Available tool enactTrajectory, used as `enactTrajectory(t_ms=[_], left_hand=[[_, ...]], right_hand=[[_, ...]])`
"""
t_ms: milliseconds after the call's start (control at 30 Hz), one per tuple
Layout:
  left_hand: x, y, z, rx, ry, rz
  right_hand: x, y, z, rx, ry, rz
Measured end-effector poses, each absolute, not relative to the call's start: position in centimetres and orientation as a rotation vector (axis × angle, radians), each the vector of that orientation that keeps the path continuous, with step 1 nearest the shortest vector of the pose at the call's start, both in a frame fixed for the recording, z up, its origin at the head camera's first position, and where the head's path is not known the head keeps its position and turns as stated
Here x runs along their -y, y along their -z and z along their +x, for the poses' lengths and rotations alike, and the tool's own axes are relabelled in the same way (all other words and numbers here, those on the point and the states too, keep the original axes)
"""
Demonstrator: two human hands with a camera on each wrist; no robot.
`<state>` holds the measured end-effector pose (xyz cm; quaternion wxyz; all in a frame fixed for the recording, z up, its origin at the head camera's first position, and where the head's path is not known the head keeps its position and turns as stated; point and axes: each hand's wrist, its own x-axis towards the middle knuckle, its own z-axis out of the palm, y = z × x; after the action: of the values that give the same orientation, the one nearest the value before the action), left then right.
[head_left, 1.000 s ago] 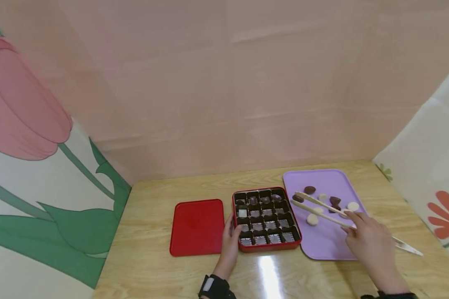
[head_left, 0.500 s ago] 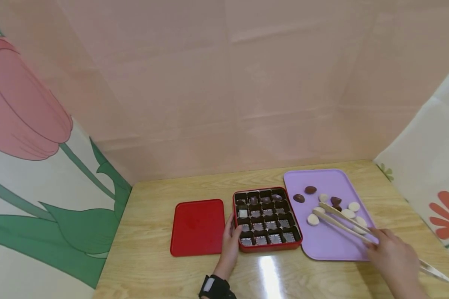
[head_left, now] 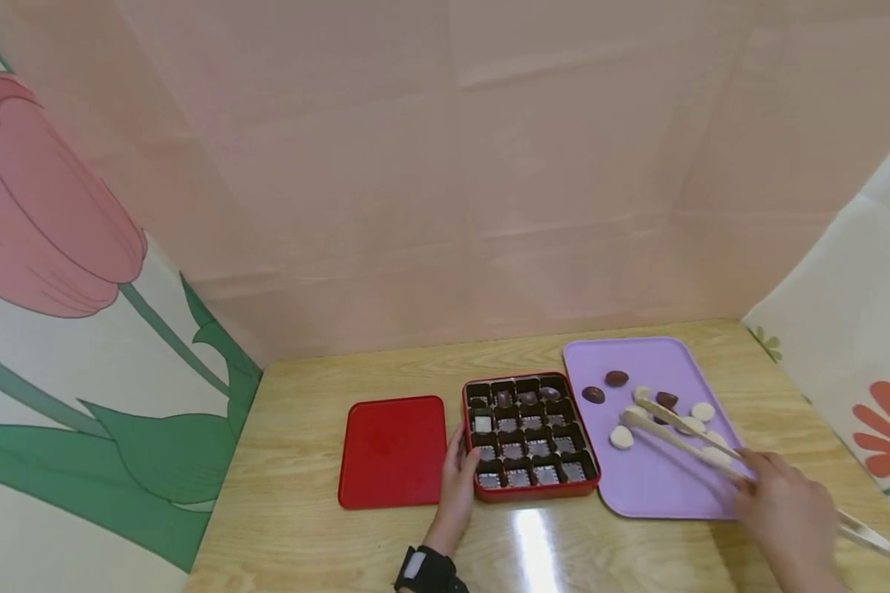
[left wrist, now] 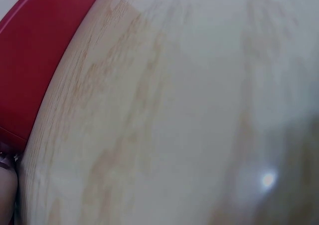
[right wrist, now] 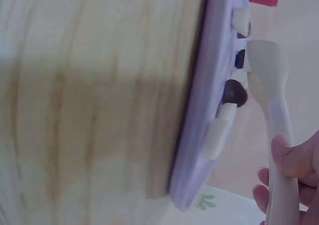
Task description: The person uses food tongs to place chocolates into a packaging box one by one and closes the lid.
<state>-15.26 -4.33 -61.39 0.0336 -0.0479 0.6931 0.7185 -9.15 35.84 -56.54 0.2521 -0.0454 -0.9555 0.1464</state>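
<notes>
My left hand [head_left: 456, 478] grips the left side of a red square chocolate box [head_left: 537, 494], thumb at its rim. The dark insert has many compartments: brown chocolates fill the back row, and one white square piece [head_left: 482, 423] lies in the second row's left compartment. My right hand [head_left: 789, 506] holds pale tongs [right wrist: 281, 120], thumb on one arm and fingers on the other. Their slightly parted tips hover over white chocolates and a dark one [right wrist: 234, 93] on the lilac tray [head_left: 638, 498]. Nothing shows clearly between the tips.
A red lid [head_left: 393, 453] lies flat left of the box. Two brown oval chocolates, one of them a far chocolate [head_left: 617, 378], sit in the tray's back left area. Round white pieces, such as the front white disc [head_left: 621, 437], lie around the tongs. A backdrop [head_left: 445, 206] rises behind the table.
From beside the brown oval chocolate at the tray's left, my right hand has drawn the tongs back rightward, leaving that chocolate on the tray. The left hand stays on the box.
</notes>
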Motion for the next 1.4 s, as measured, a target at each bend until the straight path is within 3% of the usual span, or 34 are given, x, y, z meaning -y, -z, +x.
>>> enactTrajectory(t_ms=[467,900,1400], left_hand=[[4.4,61.4,-15.4,-2.131,-2.219,-0.14],[4.4,61.7,-15.3,-2.136,-2.205,-0.136],[4.4,61.5,-15.2,-2.148,-2.193,-0.133]], right_hand=[[-28.9,52.8,-11.2,2.477,-0.391,0.139],[-22.8,53.0,-12.9,2.515,-0.384,0.308],[-20.2,53.7,-14.0,2.636,-0.418,0.279]])
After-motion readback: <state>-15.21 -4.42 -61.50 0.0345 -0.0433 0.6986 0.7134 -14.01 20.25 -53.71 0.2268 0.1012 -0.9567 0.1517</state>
